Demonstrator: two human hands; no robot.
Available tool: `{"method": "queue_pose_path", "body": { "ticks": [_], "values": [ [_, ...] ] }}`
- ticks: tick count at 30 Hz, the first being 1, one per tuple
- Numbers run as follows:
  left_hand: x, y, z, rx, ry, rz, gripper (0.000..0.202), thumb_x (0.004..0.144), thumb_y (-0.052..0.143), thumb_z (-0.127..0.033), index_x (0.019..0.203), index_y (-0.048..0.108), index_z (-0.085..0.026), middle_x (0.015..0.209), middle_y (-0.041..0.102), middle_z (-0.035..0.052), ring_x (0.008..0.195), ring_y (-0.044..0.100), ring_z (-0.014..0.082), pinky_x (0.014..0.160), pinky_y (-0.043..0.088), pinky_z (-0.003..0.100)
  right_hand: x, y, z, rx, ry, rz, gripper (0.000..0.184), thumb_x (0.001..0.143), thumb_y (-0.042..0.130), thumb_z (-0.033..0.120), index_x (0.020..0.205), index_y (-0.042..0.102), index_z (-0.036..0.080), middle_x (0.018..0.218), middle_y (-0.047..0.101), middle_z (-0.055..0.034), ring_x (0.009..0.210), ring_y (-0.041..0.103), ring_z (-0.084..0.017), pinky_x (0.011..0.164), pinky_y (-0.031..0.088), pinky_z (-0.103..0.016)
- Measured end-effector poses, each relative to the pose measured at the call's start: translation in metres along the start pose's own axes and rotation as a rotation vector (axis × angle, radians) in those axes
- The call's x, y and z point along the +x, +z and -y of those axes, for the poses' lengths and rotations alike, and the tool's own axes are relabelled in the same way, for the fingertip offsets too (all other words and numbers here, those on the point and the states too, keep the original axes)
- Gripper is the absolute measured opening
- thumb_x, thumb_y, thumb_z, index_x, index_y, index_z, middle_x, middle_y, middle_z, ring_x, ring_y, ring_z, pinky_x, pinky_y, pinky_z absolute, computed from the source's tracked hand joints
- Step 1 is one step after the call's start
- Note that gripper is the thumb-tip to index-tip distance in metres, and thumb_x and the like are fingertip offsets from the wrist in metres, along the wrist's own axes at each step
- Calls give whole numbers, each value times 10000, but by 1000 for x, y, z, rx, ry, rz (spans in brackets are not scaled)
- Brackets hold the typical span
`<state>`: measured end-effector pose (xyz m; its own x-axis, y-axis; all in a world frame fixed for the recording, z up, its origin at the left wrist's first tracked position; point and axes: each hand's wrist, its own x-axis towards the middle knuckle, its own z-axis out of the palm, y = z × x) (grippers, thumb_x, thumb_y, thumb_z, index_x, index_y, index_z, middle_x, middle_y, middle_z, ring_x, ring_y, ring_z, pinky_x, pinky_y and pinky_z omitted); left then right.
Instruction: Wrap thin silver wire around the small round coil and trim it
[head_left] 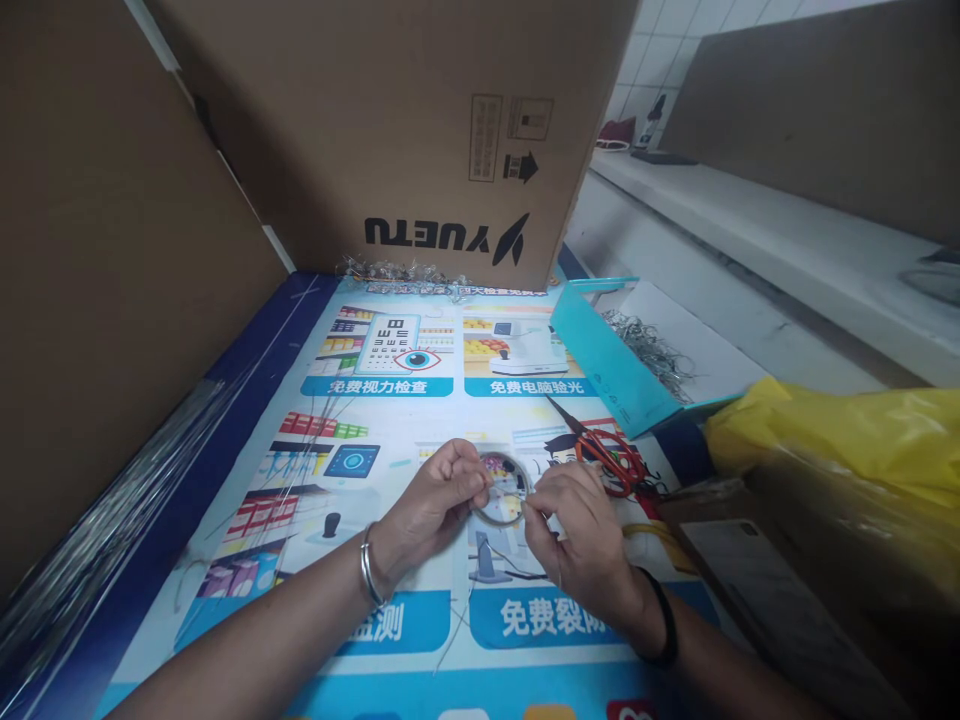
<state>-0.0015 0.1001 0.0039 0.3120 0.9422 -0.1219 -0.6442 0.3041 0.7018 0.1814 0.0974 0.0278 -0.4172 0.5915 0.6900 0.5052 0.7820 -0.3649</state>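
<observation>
My left hand (435, 500) and my right hand (577, 530) meet over a printed poster (390, 400) that covers the table. Between them they pinch a small round wire ring (501, 492), bent into a loop. The left fingers grip its left side, and the right thumb and forefinger grip its right side. A silver bangle is on my left wrist and a black band on my right. Thin loose wires lie on the poster around my hands.
Red-handled scissors (611, 460) lie just right of my hands. A teal box (622, 370) holds several wire pieces. A large cardboard box (390, 130) stands behind, another cardboard wall is on the left, and a yellow plastic bag (840, 430) lies at the right.
</observation>
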Motion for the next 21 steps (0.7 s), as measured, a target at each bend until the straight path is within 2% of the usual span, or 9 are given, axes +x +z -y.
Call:
{"method": "queue_pose_path", "body": {
  "ticks": [12,21],
  "values": [
    [0,2,-2,44,10,-27,244,767,732,-198,879,519,-165,618,606,-22,579,532,70,593,390,170,-2,0,-2,20,28,51,151,809,523,50,814,490,197,729,558,-18,769,522,-190,732,403,-370],
    [0,2,-2,56,26,-6,232,769,728,-181,880,524,-159,626,615,-20,580,539,67,593,397,166,-2,-3,-1,-3,7,61,132,826,513,58,827,496,188,735,540,-25,748,489,-179,708,376,-360]
  ]
}}
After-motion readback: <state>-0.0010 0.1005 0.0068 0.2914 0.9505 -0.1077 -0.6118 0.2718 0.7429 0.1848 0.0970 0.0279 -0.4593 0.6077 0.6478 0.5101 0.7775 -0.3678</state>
